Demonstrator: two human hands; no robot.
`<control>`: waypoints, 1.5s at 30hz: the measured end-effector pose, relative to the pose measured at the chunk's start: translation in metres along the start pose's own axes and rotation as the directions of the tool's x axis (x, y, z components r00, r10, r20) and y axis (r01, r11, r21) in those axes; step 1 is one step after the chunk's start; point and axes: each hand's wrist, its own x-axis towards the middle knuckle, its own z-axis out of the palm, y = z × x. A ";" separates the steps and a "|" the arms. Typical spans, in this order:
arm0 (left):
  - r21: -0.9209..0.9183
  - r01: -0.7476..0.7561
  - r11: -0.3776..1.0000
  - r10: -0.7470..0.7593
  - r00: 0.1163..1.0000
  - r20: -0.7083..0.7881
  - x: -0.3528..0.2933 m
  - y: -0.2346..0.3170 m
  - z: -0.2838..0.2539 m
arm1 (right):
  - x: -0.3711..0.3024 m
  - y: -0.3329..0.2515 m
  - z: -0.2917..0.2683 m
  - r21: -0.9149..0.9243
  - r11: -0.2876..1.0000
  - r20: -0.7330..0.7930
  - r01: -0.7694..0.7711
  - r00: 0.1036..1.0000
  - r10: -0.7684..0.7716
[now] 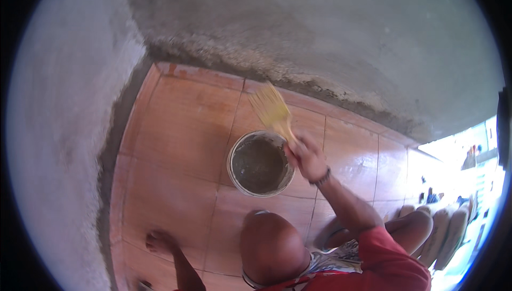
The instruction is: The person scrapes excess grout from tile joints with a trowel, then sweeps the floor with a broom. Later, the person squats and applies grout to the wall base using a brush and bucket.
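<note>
My right hand (308, 159) is closed round the handle of a wide, pale yellow paintbrush (273, 111). Its bristles point up and to the left, toward the foot of the far wall, and look slightly blurred. Just left of this hand, a round white-rimmed bucket (230, 169) stands on the floor with wet grey cement slurry (260, 166) inside. Low on the left, my left hand (161, 241) is over the tiles with loosely bent fingers and nothing visible in it. Whether it touches the floor is hard to tell.
Reddish-brown tiles (181, 126) cover the floor. A rough grey wall (341, 30) with a damp lower band rises ahead, meeting a paler left wall (58, 131) at a corner. My bent knee (273, 245) is close below the bucket. Several pale sacks (445, 232) lean at the right.
</note>
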 end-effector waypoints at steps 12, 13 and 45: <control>0.075 0.057 0.996 -0.056 0.998 -0.011 -0.009 0.018 -0.013 | 0.058 0.045 -0.202 -0.701 0.713 -0.587 -0.036 0.596 -0.547; 0.062 0.073 0.995 -0.074 0.997 0.011 -0.010 0.024 -0.023 | 0.041 0.051 -0.208 -0.622 0.779 -0.688 -0.080 0.531 -0.495; 0.176 0.021 0.984 -0.016 0.999 -0.029 -0.007 0.017 -0.016 | 0.121 0.058 -0.041 -0.767 0.640 -0.463 -0.043 0.728 -0.505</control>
